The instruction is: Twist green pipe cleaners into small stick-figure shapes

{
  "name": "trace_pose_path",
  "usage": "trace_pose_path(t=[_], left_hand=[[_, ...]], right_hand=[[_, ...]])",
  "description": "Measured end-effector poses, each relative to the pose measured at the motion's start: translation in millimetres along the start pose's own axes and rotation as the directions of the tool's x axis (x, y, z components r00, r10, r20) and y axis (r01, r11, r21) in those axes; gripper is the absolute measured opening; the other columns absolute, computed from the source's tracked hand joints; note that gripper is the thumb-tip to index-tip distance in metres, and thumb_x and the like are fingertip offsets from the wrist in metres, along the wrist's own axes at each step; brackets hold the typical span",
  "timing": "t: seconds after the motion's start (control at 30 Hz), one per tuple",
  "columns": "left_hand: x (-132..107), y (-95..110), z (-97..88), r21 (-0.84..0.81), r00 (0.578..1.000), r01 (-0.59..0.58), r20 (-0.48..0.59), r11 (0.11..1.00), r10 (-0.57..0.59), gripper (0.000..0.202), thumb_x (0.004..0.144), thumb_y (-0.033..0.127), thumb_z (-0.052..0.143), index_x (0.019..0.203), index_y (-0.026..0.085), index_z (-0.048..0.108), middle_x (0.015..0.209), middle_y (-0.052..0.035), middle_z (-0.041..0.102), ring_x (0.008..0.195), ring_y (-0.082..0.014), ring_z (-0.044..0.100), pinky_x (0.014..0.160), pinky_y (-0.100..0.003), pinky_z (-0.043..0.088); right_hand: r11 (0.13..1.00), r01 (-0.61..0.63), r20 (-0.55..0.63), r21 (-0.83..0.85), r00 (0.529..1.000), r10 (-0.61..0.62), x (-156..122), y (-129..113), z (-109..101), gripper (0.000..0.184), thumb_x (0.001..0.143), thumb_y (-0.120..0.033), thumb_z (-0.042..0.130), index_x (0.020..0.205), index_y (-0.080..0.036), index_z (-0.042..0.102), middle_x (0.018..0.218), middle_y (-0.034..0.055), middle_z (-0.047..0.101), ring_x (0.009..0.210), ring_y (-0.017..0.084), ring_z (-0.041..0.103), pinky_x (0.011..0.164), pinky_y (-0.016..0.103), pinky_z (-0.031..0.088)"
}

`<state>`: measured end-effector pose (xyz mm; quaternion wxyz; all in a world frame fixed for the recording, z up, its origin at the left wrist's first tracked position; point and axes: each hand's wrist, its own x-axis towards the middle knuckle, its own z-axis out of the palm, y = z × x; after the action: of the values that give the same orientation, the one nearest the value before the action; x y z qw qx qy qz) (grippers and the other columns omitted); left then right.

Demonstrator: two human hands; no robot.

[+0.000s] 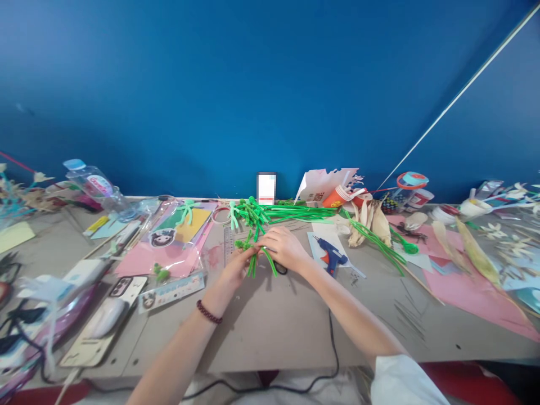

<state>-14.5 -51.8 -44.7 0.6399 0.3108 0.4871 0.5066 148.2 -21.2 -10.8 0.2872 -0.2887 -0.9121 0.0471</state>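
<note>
Head view of a cluttered work table (270, 332) set against a blue wall. At the centre of the frame, a small bundle of green pipe cleaners (254, 260) is held between both hands. The left hand (237, 269), its wrist marked by a dark bead bracelet (208, 313), is closed in a pinch on the bundle from the picture's left. The right hand (284, 248) is curled over it from the picture's right, fingertips pressed onto the stems. The bundle's long axis runs roughly from the top of the frame toward the bottom: curled heads lie at the upper end, and loose stem ends fan out below the fingers. Both hands touch it, and neither is clearly the nearer. Just above the hands, a larger pile of green pipe cleaners (291, 212) lies crosswise, with its heads toward the left and its stems drawn out toward the right; it is closer to the right hand. A blue glue gun (331, 256) is seen just right of the right hand, a clear ruler (228, 243) just above the left hand, and a plastic bottle (95, 184) well apart at the upper left.
</note>
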Motion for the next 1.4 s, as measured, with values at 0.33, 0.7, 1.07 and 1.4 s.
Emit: trace_pose_path(t=[0.33,0.7,1.07,1.4], left_hand=[[-5,2,2.6,0.413,0.907,-0.420,0.165,0.808,0.387,0.019,0.069,0.030,0.065,0.078,0.014,0.065,0.064,-0.0011,0.061,0.053,-0.0101,0.050,0.050,-0.021,0.038],[-13,7,7.9,0.338,0.924,-0.383,0.133,0.859,0.360,0.015,0.065,0.028,0.068,0.073,0.015,0.066,0.065,-0.0015,0.062,0.057,-0.0115,0.053,0.054,-0.022,0.040],[5,10,-5.2,-0.159,0.994,0.111,0.021,0.981,-0.109,0.015,0.058,0.021,0.072,0.064,0.011,0.063,0.054,0.0004,0.056,0.049,-0.0079,0.051,0.046,-0.018,0.040],[6,0,-6.3,0.051,0.998,-0.052,0.021,0.997,0.051,0.017,0.058,0.026,0.074,0.060,0.012,0.064,0.054,-0.0011,0.059,0.051,-0.0101,0.052,0.049,-0.021,0.039]], right_hand=[[0.554,-0.642,0.225,0.531,0.736,0.638,-1,4,7,0.032,0.074,-0.044,0.063,0.061,-0.015,0.066,0.059,0.0022,0.064,0.058,0.014,0.055,0.055,0.023,0.037],[0.079,-0.754,0.576,0.652,0.560,0.595,-1,11,17,0.032,0.073,-0.044,0.064,0.068,-0.013,0.060,0.060,0.0045,0.061,0.053,0.012,0.056,0.050,0.022,0.042],[0.996,-0.079,-0.167,-0.032,0.983,0.072,-4,4,4,0.029,0.085,-0.037,0.054,0.109,-0.022,0.059,0.112,0.0090,0.059,0.111,0.023,0.047,0.094,0.038,0.036],[0.983,-0.133,-0.080,0.123,0.986,0.143,-3,11,18,0.014,0.083,-0.029,0.058,0.083,-0.022,0.070,0.082,0.0055,0.069,0.090,0.020,0.054,0.084,0.035,0.038]])
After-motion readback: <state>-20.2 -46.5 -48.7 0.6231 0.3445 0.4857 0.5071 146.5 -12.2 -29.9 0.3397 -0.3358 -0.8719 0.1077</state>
